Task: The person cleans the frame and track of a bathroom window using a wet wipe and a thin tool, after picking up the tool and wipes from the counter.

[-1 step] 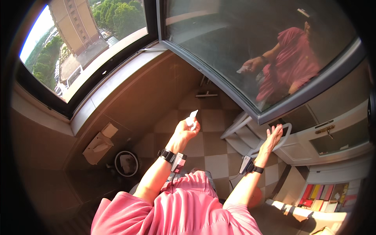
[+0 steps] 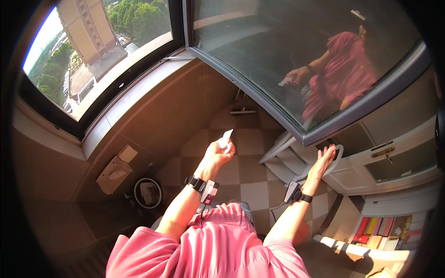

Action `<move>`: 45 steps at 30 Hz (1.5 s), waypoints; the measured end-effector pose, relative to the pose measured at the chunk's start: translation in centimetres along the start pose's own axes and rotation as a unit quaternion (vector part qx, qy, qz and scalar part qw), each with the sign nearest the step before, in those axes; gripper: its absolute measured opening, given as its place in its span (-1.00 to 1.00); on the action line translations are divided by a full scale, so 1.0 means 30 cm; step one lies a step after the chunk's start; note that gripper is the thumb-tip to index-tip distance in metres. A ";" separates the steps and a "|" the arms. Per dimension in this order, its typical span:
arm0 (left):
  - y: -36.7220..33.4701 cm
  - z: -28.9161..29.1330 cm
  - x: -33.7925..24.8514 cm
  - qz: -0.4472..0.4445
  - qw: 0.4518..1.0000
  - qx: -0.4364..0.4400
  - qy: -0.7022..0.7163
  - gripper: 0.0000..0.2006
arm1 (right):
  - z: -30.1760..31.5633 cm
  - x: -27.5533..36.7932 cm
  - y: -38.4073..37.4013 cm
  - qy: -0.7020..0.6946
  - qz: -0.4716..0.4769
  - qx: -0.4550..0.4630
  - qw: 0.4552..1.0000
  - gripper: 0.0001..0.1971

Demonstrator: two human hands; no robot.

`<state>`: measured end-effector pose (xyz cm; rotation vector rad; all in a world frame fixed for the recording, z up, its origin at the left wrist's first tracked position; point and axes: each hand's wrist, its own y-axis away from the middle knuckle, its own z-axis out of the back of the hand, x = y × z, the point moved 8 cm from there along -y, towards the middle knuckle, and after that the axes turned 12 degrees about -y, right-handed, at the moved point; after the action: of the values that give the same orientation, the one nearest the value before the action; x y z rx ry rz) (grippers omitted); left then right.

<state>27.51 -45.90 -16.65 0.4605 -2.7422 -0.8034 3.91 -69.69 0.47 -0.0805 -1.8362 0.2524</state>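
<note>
In my left hand (image 2: 220, 155), fingers closed, is a crumpled white tissue (image 2: 226, 139), its pointed end sticking up past the fingertips. My right hand (image 2: 322, 162) is stretched out, fingers extended and nothing in them. It appears just right of the lower corner of an open window sash (image 2: 269, 106) with a grey frame; I cannot tell whether it touches the frame. The dark glass (image 2: 259, 55) mirrors a pink shirt and the hand with the tissue. Both wrists wear black straps with small devices.
A window sill (image 2: 134, 92) runs along the left, with a tissue pack (image 2: 113, 173) on the wall below and a round bin (image 2: 148, 193) on the floor. A white chair (image 2: 287, 160) stands near a white door (image 2: 384, 167). Books (image 2: 375, 231) fill a shelf at lower right.
The whole view has shifted slightly left. My right hand sits a little farther right of the sash corner; my left hand keeps hold of the tissue.
</note>
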 end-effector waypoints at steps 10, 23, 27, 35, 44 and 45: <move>0.118 0.095 0.026 -0.142 0.986 0.071 0.050 -0.78 | -0.083 -0.029 -0.244 0.025 0.071 0.180 0.981 -0.23; 0.286 0.365 0.119 -0.368 0.925 0.085 -0.044 -0.82 | -0.086 0.004 -0.029 -0.097 -0.108 0.388 0.910 -0.31; 0.398 0.394 0.076 -0.378 0.922 -0.018 0.084 -0.86 | -0.242 0.104 0.236 -0.011 -0.162 0.573 0.803 -0.41; 0.830 0.225 0.032 -0.389 0.906 0.149 -0.080 -0.62 | -0.531 0.181 0.797 -0.053 -0.213 0.804 0.553 -0.53; 1.192 0.258 -0.162 -0.661 0.707 -0.138 -0.212 -0.61 | -0.633 0.154 1.044 -0.030 -0.231 0.825 0.515 -0.60; 1.223 0.263 -0.192 -0.677 0.675 -0.163 -0.242 -0.46 | -0.640 0.146 1.042 -0.025 -0.235 0.819 0.522 -0.60</move>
<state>21.90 -10.73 -3.50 2.5940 -2.0243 -1.8223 18.71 -35.92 2.85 1.7169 -0.9027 1.4676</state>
